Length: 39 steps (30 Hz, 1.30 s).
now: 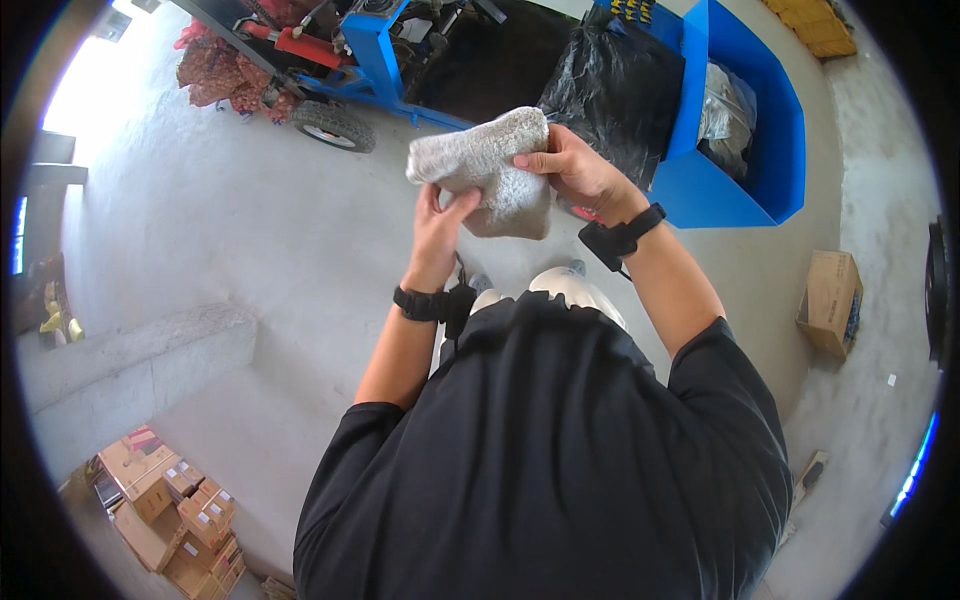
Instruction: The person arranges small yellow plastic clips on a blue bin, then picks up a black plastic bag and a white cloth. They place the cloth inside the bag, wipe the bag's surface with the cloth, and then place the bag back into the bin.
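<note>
Between my two hands, in front of my body, is a folded light grey terry cloth [495, 165]. My left hand [438, 225] pinches its lower left part, thumb on the near face and fingers mostly hidden behind. At the upper right edge, my right hand [585, 175] grips the cloth with the thumb on top and the other fingers behind it. Both wrists carry black straps with small black boxes. Past the cloth stands a blue wheeled machine [375, 55] with a dark flat bed [490, 65].
Black plastic sheeting [610, 85] covers part of the machine, beside a blue bin [725, 185] holding a clear bag. A tyre [335, 127] and red mesh sacks [215, 70] are at the upper left. Cardboard boxes lie lower left; another box [828, 300] stands right.
</note>
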Tool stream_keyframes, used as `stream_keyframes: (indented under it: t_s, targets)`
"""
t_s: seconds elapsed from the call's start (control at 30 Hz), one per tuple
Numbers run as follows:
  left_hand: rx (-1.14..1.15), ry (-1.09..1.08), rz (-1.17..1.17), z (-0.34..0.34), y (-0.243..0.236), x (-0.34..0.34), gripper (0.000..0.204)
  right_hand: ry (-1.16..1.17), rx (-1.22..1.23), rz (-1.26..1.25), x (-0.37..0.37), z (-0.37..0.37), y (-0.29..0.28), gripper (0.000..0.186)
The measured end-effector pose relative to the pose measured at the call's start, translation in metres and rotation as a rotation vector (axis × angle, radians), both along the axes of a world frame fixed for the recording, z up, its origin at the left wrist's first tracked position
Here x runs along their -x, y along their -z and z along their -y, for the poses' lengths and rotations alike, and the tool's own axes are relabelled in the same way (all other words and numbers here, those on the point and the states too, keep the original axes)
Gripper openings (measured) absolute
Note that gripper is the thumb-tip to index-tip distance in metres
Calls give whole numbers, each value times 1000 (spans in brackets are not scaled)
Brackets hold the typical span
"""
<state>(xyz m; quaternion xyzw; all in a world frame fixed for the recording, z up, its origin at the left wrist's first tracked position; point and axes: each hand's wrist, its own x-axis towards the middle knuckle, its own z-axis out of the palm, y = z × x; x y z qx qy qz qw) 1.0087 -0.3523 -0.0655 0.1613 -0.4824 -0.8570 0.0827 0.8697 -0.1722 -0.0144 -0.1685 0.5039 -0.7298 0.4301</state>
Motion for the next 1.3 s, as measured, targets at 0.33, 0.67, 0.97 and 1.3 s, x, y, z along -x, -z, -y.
stream_keyframes:
  t_s: [0.33,0.67,0.97,1.3]
  targets:
    - [694,-2,-140,59,-8,20,23,555,-848,-1222,-47,6,0,41]
    - [1046,-119,-172,38,-53,110,54,649,-564,-934,-15,-9,-15,69]
    - [-215,541,80,22,-15,182,100,507,25,-724,89,-12,-29,58]
    - [-48,790,381,-71,-17,292,86,748,-558,-697,160,-66,32,108]
